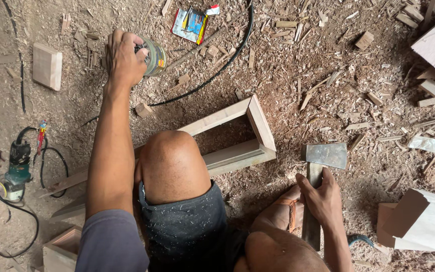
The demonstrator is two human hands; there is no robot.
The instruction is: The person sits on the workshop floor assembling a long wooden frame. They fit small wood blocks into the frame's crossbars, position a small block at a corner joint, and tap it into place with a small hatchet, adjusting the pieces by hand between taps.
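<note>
Floor covered in sawdust and wood scraps. Wooden frame lies mid-floor, long axis running lower-left to upper-right; its left part hidden behind the knee. Hatchet stands at right, handle vertical, head up with blade pointing left; handle end cut off behind the right hand, whose grip is closed around it. Left hand near the top edge clasps a small round tin; contents hidden. Power tool at left edge, partly hard to make out.

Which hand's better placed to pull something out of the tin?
Left. The left hand is already on the tin, fingers at its mouth. The right hand is wrapped around the hammer handle, away from the tin.
</note>
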